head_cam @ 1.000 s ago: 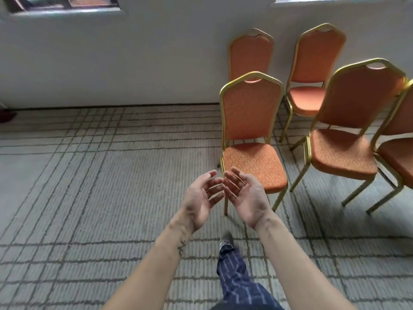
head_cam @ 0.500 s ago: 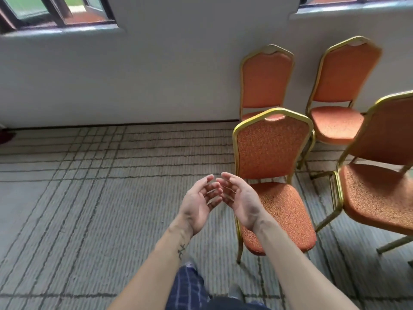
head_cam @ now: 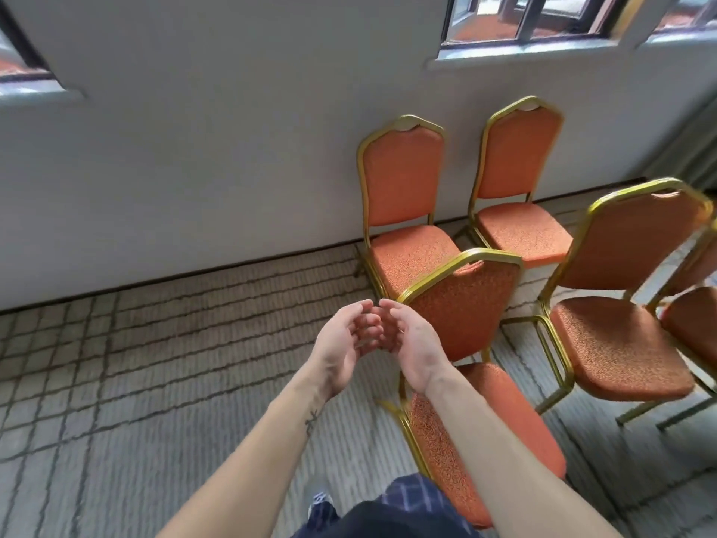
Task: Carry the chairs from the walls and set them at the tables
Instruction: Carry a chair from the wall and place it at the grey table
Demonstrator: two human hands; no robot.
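- Head view, looking down and forward: left hand (head_cam: 340, 343) and right hand (head_cam: 413, 345) are raised side by side, palms turned toward each other, fingers loosely curled. Both are empty; the fingertips are close together, and contact cannot be judged.
- Nearest chair (head_cam: 463, 310): orange upholstery, gold metal frame, standing on the floor just beyond and right of the hands, its seat passing under the right forearm. Neither hand touches it.
- Two wall chairs, one on the left (head_cam: 403, 180) and one on the right (head_cam: 518, 157), stand with their backs against the wall (head_cam: 213, 149), seats facing into the room.
- Fourth chair (head_cam: 630, 246) stands to the right, away from the wall; a fifth chair (head_cam: 692, 316) is cut off by the frame edge beside it.
- Floor: grey-beige carpet (head_cam: 155, 363) with a dark grid-line pattern, running up to a dark baseboard.
- Wall is plain and pale, with a window (head_cam: 543, 21) above the chairs and a second window (head_cam: 17, 60) at the left edge.
- Checked trouser leg (head_cam: 407, 495) and a shoe (head_cam: 320, 500) show at the bottom.
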